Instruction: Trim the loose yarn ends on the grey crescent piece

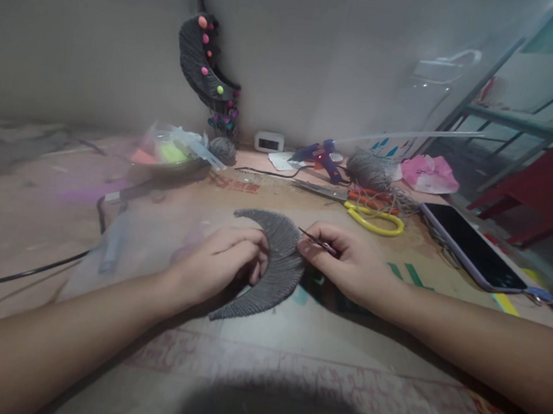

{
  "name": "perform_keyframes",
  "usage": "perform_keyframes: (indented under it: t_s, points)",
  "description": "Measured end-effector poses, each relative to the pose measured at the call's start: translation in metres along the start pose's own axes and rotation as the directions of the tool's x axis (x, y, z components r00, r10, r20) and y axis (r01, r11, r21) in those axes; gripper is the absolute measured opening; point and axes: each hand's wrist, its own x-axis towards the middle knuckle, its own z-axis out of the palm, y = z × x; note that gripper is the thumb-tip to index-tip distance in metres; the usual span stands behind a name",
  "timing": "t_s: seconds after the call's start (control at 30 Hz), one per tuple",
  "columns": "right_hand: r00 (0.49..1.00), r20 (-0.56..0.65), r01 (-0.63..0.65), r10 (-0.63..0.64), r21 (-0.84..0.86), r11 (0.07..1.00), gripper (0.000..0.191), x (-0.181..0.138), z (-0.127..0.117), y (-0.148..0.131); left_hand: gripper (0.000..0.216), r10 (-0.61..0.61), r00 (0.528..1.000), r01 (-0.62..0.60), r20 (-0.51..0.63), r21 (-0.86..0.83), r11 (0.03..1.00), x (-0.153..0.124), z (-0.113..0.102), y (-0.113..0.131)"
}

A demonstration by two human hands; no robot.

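Observation:
A crescent moon [277,266] wrapped in grey yarn is held just above the cardboard, its two tips pointing left. Curled around its inner edge are the fingers of my left hand [234,255], which grip it. My right hand [350,257] is at the outer curve, its thumb and fingertips against or very close to the yarn. Between those fingers sits a thin dark pointed tool [317,240], perhaps tweezers or small scissors; its exact kind is unclear.
Behind my hands lie yellow-handled scissors [377,219], a blue glue gun [325,159], grey yarn [369,171] and a white clock [269,142]. A phone [472,247] is at right, a bowl [170,156] at back left. A decorated crescent [197,60] hangs on the wall.

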Motion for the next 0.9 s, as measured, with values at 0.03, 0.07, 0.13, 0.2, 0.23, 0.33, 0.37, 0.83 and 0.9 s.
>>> perform_keyframes:
  t_s: [0.03,0.07,0.13,0.2,0.23,0.33,0.37,0.83,0.9]
  points:
    - [1.000,-0.001,-0.002,0.002,-0.001,1.000,0.026,0.0000,-0.0001,0.0000,0.028,-0.009,1.000,0.009,0.000,-0.030,1.000,-0.0002,-0.0002,-0.0003]
    - [1.000,-0.004,-0.002,0.002,0.002,1.000,0.025,-0.0002,0.0001,-0.0002,0.029,-0.011,1.000,0.011,-0.007,-0.010,1.000,-0.0004,-0.0002,-0.0002]
    - [1.000,-0.004,0.002,-0.002,0.019,1.000,0.025,-0.0012,0.0014,-0.0006,0.032,0.003,0.999,0.002,-0.035,0.137,0.991,-0.0001,-0.0002,0.0010]
    - [1.000,0.000,0.010,-0.010,0.041,0.999,0.024,-0.0025,0.0032,-0.0011,0.038,0.026,0.997,-0.005,-0.067,0.301,0.954,0.0009,-0.0001,0.0026]
    - [1.000,0.002,0.014,-0.014,0.049,0.999,0.025,-0.0030,0.0040,-0.0012,0.041,0.037,0.997,-0.009,-0.072,0.354,0.935,0.0016,-0.0001,0.0030]
    - [1.000,0.008,0.016,-0.016,0.045,0.999,0.027,-0.0035,0.0047,-0.0011,0.041,0.072,0.997,-0.053,-0.036,0.384,0.922,0.0033,-0.0010,0.0019]
    - [1.000,0.008,0.015,-0.016,0.041,0.999,0.026,-0.0033,0.0044,-0.0010,0.035,0.076,0.997,-0.064,-0.020,0.360,0.931,0.0035,-0.0015,0.0008]
    - [0.999,-0.009,0.031,-0.031,0.019,0.999,0.026,-0.0024,0.0016,-0.0002,0.035,-0.016,1.000,0.019,-0.013,0.238,0.971,0.0009,0.0002,0.0013]
    - [0.999,-0.013,0.030,-0.029,0.013,0.999,0.025,-0.0021,0.0017,-0.0001,0.028,-0.011,1.000,0.011,-0.002,0.226,0.974,0.0009,-0.0005,0.0001]
